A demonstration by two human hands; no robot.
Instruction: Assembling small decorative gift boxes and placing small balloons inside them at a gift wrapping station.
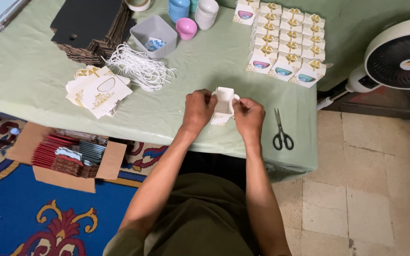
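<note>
- The small white gift box (223,105) is standing partly folded near the front edge of the tabletop (34,80), roughly midway along it, with its top flaps open and upright.
- The left hand (198,110) is closing around the box's left side, fingers curled onto the wall; the right hand (248,116) is pinching the right side panel between thumb and fingertips.
- Both hands are pressing the card from opposite sides. Judged from this grip, even pressure along the creases is advisable so that the walls are squaring up rather than buckling.
- It is advisable to be bracing the base against the green cloth while the flaps are being tucked; the thin card is likely to dent under hard fingertip force.
- The black-handled scissors (282,133) are lying just right of the right hand, near the front edge, clear of the working area.
- Flat printed box blanks (99,91) are resting in a loose stack toward the left, beside a bundle of white cord (139,69).
- Finished boxes with gold bows (288,40) are standing in rows at the far right corner, well apart from the hands.
</note>
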